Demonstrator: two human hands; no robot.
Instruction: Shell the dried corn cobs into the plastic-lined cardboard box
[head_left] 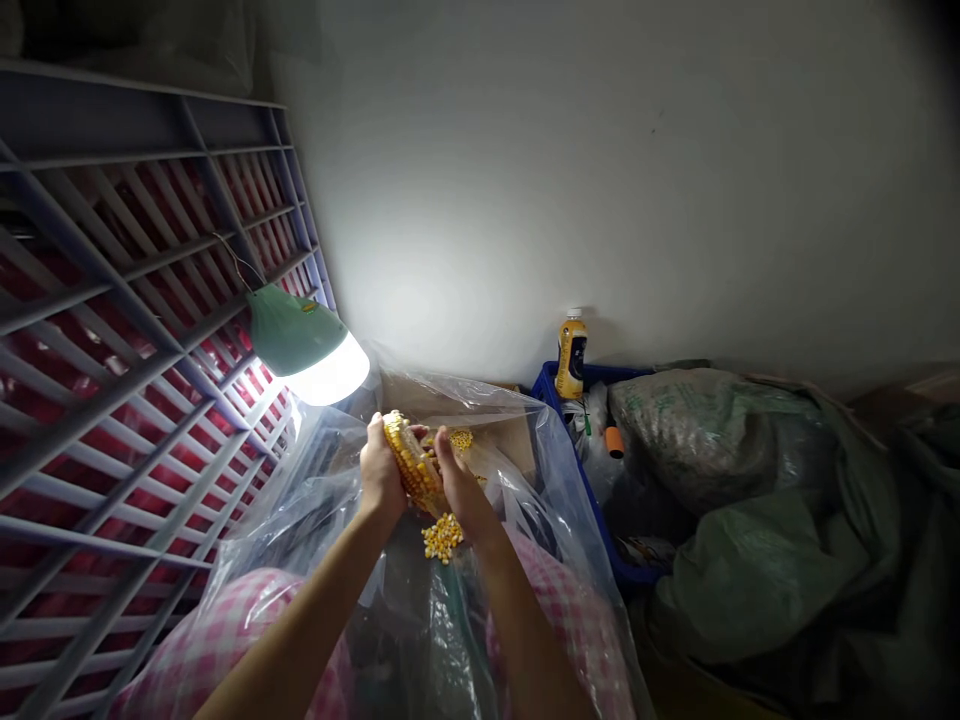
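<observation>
A yellow corn cob (pixel 411 465) is held tilted between both hands, with part of its side stripped to pale core. My left hand (pixel 381 470) is closed around its left side. On the right side, my right hand (pixel 459 482) grips the cob, thumb up; its other fingers are partly hidden behind it. Below the hands, loose corn kernels (pixel 442 538) lie in a small heap on a clear plastic bag (pixel 555 480), which spreads open across the lap. More kernels show farther back, behind the right hand.
A lit green lamp (pixel 300 335) hangs on a slatted plastic crate (pixel 142 290) at the left. To the right, a blue basket (pixel 592 490) holds a yellow bottle (pixel 571 355), an orange-ended object (pixel 614 441) and a stuffed sack (pixel 697 430). Behind stands a white wall (pixel 480 200).
</observation>
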